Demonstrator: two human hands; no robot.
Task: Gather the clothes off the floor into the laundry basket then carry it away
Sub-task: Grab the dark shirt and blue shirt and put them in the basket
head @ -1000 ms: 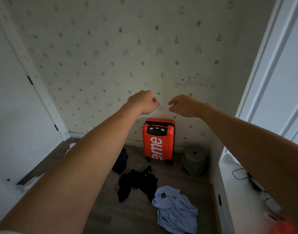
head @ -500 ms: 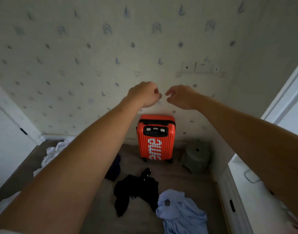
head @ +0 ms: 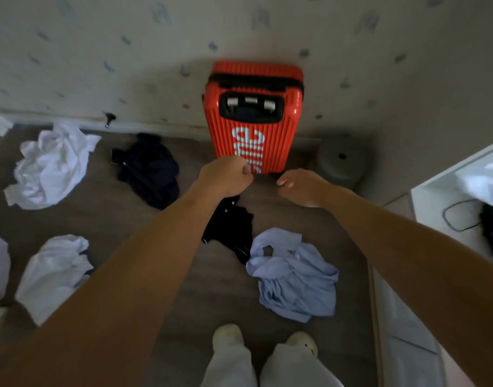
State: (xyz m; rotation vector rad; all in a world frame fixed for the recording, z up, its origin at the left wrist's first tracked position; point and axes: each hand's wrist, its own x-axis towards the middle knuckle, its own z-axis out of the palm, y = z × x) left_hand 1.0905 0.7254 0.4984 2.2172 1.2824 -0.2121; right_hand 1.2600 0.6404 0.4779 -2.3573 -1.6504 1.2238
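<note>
Both arms reach out over strewn clothes: left hand (head: 225, 174) loosely fisted, right hand (head: 301, 188) with fingers curled, empty

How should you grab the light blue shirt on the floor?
Probably from straight above. The light blue shirt lies crumpled in soft raised folds near the feet, so pinch a bunched ridge near its middle. The right hand is on that side and empty.

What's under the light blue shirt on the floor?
The light blue shirt lies crumpled on the floor. Its upper left edge overlaps a bit of the black garment. Whatever else is beneath it is covered.
</note>
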